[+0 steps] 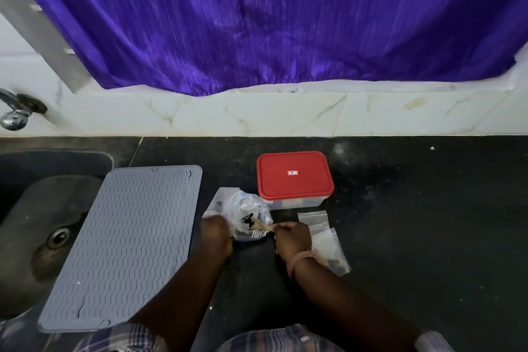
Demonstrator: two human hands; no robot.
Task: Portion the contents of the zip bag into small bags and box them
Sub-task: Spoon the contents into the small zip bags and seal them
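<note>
A clear zip bag (pixel 248 210) with dark pieces inside lies on the black counter, near its front middle. My left hand (pixel 216 235) grips the bag's left edge. My right hand (pixel 292 240) holds the handle of a wooden spoon (pixel 261 226) whose tip is inside the bag's mouth among the dark pieces. A small clear bag (pixel 221 199) sticks out behind the zip bag. More small clear bags (pixel 313 222) lie to the right of my right hand, one (pixel 337 258) holding dark bits. A box with a red lid (pixel 294 176) stands shut just behind.
A grey ribbed silicone mat (pixel 128 243) lies to the left, partly over a dark sink (pixel 43 237) with a drain. A tap (pixel 15 111) sticks out of the tiled wall at far left. A purple curtain (pixel 271 23) hangs behind the black counter (pixel 414 223).
</note>
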